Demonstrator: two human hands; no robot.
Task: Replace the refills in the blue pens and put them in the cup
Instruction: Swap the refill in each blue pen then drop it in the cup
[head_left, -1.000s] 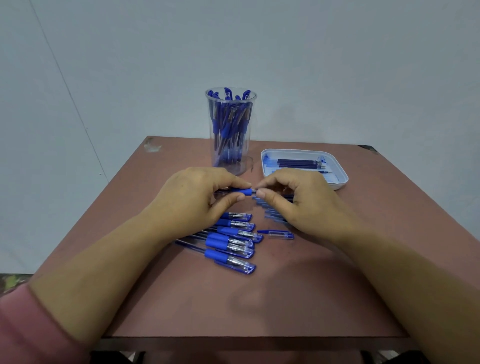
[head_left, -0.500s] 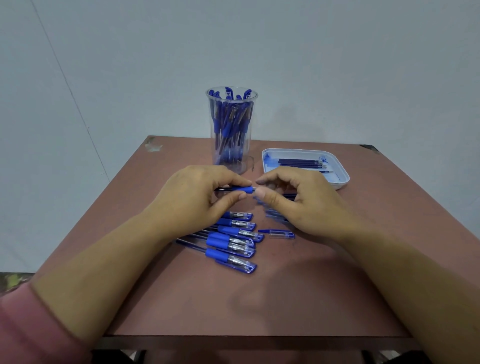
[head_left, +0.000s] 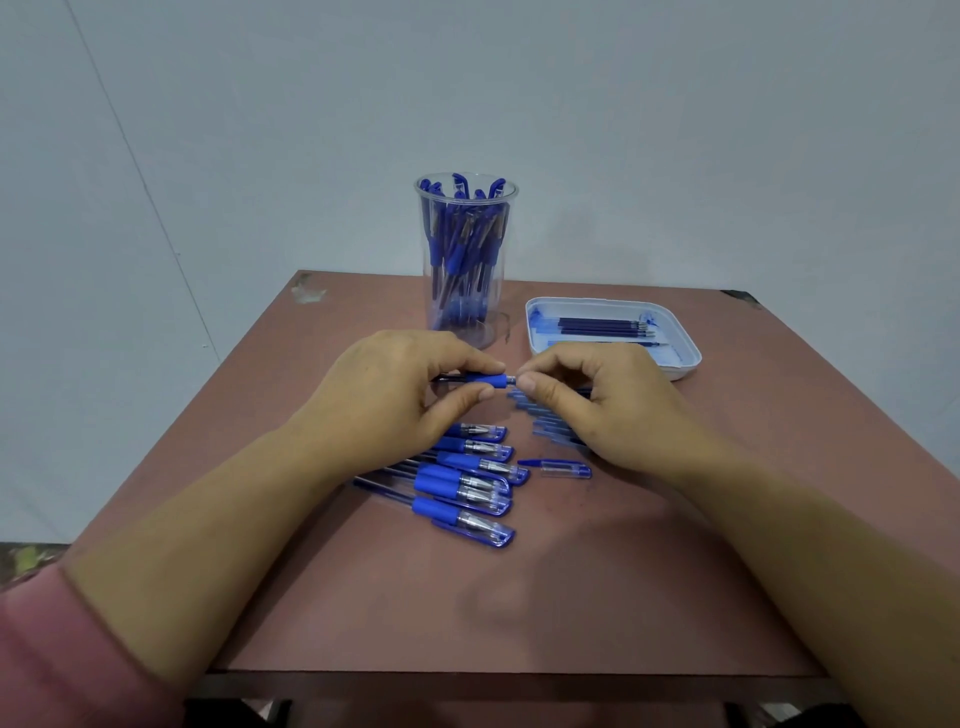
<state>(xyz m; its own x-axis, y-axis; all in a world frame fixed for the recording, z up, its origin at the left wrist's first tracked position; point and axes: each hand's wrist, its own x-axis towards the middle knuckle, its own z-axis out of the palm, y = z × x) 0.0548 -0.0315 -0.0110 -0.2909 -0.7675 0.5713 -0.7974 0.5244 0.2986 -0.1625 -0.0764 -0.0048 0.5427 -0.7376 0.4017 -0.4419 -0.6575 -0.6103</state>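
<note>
1. Curling round the slim blue plastic pen (head_left: 480, 380), just nearer than the clear plastic cup (head_left: 465, 260), is the left grip (head_left: 384, 395); the right grip (head_left: 592, 400) pinches its tip.
2. A slipping pinch could drop the tip piece onto the desk (head_left: 519, 597).

Blue pen (head_left: 488, 381) held level, before the cup (head_left: 496, 332) (pen-filled).

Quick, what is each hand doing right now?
Left hand: closed, gripping the blue pen by its barrel.
Right hand: closed, pinching the tip end of the same pen.
</note>
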